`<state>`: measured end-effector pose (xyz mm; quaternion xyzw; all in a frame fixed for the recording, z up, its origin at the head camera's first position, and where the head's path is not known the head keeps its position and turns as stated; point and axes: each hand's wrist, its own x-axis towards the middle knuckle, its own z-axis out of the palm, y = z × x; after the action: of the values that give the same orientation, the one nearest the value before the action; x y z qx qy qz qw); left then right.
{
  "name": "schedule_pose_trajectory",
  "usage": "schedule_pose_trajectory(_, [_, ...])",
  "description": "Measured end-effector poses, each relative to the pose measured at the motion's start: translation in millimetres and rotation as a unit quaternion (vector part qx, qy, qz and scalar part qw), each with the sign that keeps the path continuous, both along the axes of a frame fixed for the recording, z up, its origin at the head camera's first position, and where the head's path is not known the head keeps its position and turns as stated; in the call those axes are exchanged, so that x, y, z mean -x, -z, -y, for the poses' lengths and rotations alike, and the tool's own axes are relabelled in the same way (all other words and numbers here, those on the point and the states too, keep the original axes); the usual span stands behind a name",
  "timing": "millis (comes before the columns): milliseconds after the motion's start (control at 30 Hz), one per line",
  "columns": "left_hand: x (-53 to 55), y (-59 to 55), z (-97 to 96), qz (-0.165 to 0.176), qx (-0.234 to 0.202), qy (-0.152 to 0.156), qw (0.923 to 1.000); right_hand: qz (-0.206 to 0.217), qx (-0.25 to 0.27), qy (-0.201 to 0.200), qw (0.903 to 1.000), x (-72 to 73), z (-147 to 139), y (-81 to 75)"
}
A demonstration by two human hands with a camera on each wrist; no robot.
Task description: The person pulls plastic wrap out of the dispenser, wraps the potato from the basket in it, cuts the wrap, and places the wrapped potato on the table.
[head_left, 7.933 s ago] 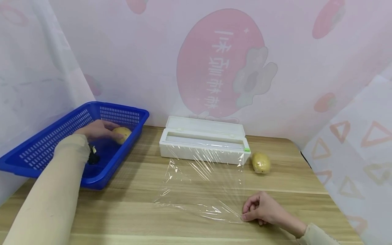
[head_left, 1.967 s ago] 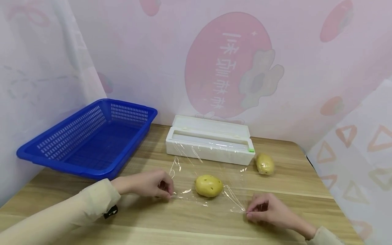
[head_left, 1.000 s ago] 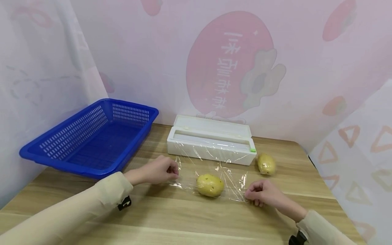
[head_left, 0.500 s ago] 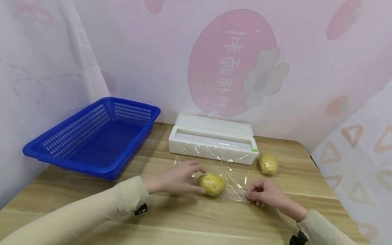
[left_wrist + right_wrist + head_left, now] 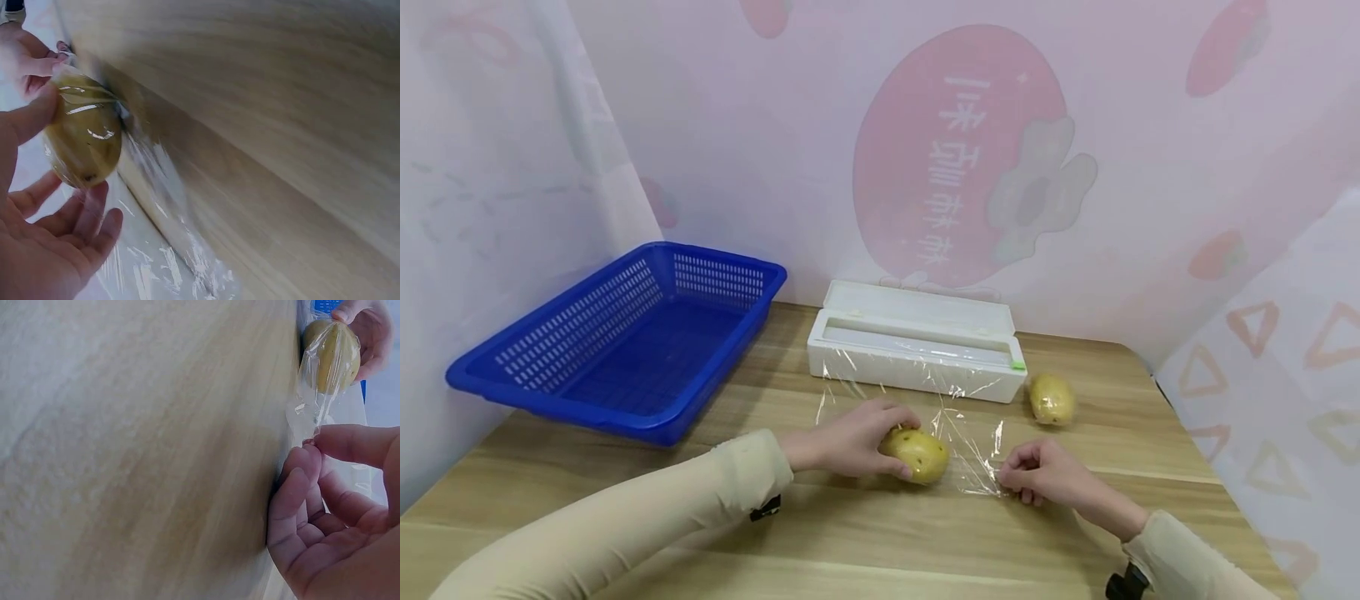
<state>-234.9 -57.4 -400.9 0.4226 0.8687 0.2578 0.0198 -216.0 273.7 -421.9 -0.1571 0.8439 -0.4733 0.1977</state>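
On the wooden table lies a yellow potato [image 5: 927,455], with clear cling film [image 5: 972,450] drawn over it. My left hand [image 5: 856,440] grips the potato from its left side; in the left wrist view, thumb and fingers curl round the film-covered potato [image 5: 84,140]. To the right, my right hand [image 5: 1043,477] pinches a gathered corner of the film. The right wrist view has that film [image 5: 315,409] pulled taut between the pinching fingertips and the potato. From the hands the sheet runs back to a white cling film dispenser [image 5: 917,373], whose lid stands raised.
A blue plastic basket [image 5: 681,421] stands at the back left. Right of the dispenser sits a second potato [image 5: 1051,400], shiny as if wrapped in film. Printed curtains [image 5: 760,150] close off the table's back and sides.
A potato came out of the basket onto the table, and the film was folded forward over it. My left hand then let go of its film corner and took hold of the potato.
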Motion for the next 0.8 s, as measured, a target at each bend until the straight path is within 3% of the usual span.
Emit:
schedule_pose_trajectory(167, [6.1, 3.0, 4.2, 0.010, -0.013, 0.027, 0.9995, 0.005, -0.003, -0.007, 1.0000, -0.2, 0, -9.7])
schedule_pose_trajectory(233, [8.9, 3.7, 5.6, 0.027, -0.021, 0.032, 0.9989, -0.017, -0.010, -0.005, 0.9998, -1.7, 1, -20.3])
schedule_pose_trajectory(333, [12.7, 4.1, 6.6, 0.056, -0.029, 0.038, 0.9973, -0.084, -0.014, 0.007, 0.9964, -9.7, 6, -44.5])
schedule_pose_trajectory(400, [14.8, 4.3, 6.5, 0.073, -0.037, 0.042, 0.9958, -0.159, -0.016, 0.012, 0.9871, -19.8, 14, -60.9])
schedule_pose_trajectory(500, [17.4, 3.9, 6.4, 0.083, -0.046, 0.045, 0.9945, -0.287, -0.013, -0.016, 0.9578, -35.8, 33, -75.4])
schedule_pose_trajectory(633, [20.5, 3.5, 7.5, 0.092, -0.053, 0.042, 0.9934, -0.435, -0.029, -0.092, 0.8953, -42.6, 62, -64.9])
schedule_pose_trajectory(700, [21.7, 3.7, 8.4, 0.105, -0.055, 0.038, 0.9922, -0.472, -0.040, -0.120, 0.8723, -38.6, 73, -52.3])
schedule_pose_trajectory(800, [23.1, 4.3, 9.6, 0.126, -0.054, 0.033, 0.9900, -0.507, -0.063, -0.128, 0.8500, -28.0, 83, -35.3])
